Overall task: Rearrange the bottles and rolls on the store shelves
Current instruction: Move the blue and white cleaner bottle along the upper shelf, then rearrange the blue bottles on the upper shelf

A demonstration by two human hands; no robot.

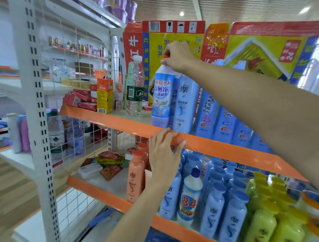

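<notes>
My right hand (176, 55) grips the red cap of a white and blue toilet-cleaner bottle (162, 96) that stands upright on the upper orange-edged shelf (218, 145). A pale blue bottle (186, 103) stands just right of it and a clear water bottle (135, 87) to its left. My left hand (164, 154) rests with straight fingers on that shelf's orange front edge. On the shelf below stand an orange bottle (135, 177), a white "84" disinfectant bottle (189, 195), several blue bottles (213, 208) and green bottles (262, 233). Purple rolls (115, 0) sit on the top shelf.
Flattened red and yellow cartons (174, 41) back the upper shelf. Red boxes (81, 99) and an orange juice carton (104, 96) fill its left end. A white slotted upright (37, 94) and wire mesh divide off the neighbouring shelves at left. Snack packets (109, 164) lie on the lower shelf.
</notes>
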